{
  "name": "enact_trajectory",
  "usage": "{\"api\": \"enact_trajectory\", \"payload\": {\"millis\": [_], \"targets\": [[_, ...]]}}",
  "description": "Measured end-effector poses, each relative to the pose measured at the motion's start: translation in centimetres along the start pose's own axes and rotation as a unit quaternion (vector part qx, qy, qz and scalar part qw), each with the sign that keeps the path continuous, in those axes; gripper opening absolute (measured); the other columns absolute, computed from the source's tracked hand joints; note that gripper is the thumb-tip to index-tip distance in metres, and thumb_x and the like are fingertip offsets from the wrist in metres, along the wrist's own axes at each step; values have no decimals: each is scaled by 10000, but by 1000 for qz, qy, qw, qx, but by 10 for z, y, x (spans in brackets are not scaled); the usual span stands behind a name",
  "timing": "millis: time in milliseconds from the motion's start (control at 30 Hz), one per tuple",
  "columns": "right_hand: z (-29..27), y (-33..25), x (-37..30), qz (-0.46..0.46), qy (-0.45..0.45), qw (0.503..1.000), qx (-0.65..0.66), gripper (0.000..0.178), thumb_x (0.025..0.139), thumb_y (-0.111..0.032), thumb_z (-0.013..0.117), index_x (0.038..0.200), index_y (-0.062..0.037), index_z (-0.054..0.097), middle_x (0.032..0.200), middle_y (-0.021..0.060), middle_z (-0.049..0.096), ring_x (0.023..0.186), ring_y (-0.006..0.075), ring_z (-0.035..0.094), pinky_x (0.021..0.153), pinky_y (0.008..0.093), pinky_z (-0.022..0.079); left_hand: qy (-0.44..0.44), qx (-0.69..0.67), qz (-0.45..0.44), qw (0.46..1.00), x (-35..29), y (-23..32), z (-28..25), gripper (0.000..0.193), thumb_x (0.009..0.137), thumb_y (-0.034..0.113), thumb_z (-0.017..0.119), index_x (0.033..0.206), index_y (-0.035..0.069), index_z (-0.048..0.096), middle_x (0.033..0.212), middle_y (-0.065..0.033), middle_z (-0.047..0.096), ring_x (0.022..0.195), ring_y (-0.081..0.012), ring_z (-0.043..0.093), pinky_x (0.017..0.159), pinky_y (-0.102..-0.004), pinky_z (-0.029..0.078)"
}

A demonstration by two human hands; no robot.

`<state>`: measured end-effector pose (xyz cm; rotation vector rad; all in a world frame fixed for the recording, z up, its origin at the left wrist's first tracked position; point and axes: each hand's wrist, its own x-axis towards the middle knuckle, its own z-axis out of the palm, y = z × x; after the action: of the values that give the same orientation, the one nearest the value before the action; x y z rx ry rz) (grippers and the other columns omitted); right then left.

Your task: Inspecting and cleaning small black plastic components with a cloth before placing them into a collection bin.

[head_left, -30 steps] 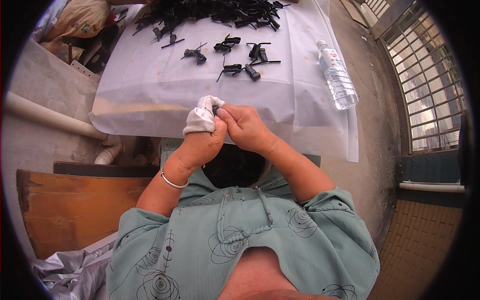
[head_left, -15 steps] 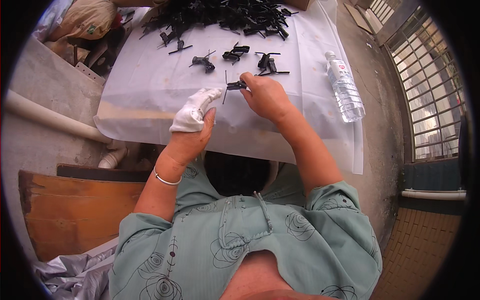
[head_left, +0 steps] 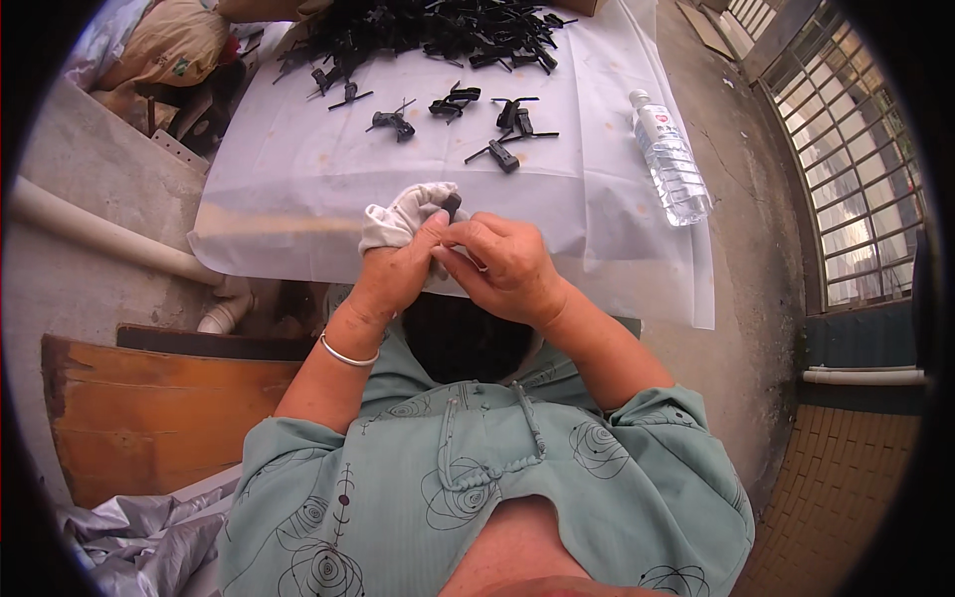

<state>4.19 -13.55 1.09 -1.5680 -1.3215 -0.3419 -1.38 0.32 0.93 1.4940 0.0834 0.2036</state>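
Observation:
My left hand [head_left: 403, 254], its fingers covered by a white cloth glove with the thumb bare, is closed around a small black piece [head_left: 451, 203] of which only the end shows. Against its thumb, my right hand [head_left: 509, 261] is bare and pinched; what lies between those fingertips is hidden. Just beyond both hands, a black plastic part with a thin rod [head_left: 504, 156] lies on the white table sheet [head_left: 298, 199]. Farther off lie several similar black parts, among them one with crossing rods [head_left: 393, 122] and a pair close together [head_left: 517, 117].
A large heap of black parts [head_left: 418, 35] covers the table's far side. To the right, a clear water bottle [head_left: 668, 159] lies on its side. A white pipe [head_left: 109, 234] and an orange-brown wooden board [head_left: 169, 418] are left of the table; a barred window [head_left: 856, 169] is at right.
My right hand has drawn back toward me and met my left hand. A black part now lies where my right hand was. A black end now shows in my left hand.

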Motion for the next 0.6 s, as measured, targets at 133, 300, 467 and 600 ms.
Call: {"api": "enact_trajectory", "payload": {"millis": [133,300,467,600], "targets": [[2,2,2,89,83,993,-5,137,740,-41,666,822,-23,557,648,77,541,482,160,493,450,274,400,-14,-75,-35,997,-6,2,0,236,897,96,469,1124,33,473,816,-33,533,593,-49,486,459,-179,399],[2,4,-1,137,116,984,-10,128,782,-75,644,758,-10,536,605,72,507,464,140,454,450,258,384,-52,-68,-42,995,-14,10,0,226,888,90,476,1102,18,472,828,-39,540,528,-62,495,433,-190,420],[-9,9,-3,266,-14,955,133,186,872,-149,551,758,-3,537,597,45,486,534,88,402,495,247,366,-27,24,-17,999,-13,10,2,270,861,51,514,1122,5,463,839,-43,547,532,-63,514,437,-203,437],[-3,11,-8,246,-56,964,87,197,892,-157,519,776,-3,556,620,39,515,587,71,437,538,243,393,3,32,-36,999,-15,14,7,274,845,46,529,1110,-9,483,861,-58,566,609,-86,552,524,-222,474]]}}
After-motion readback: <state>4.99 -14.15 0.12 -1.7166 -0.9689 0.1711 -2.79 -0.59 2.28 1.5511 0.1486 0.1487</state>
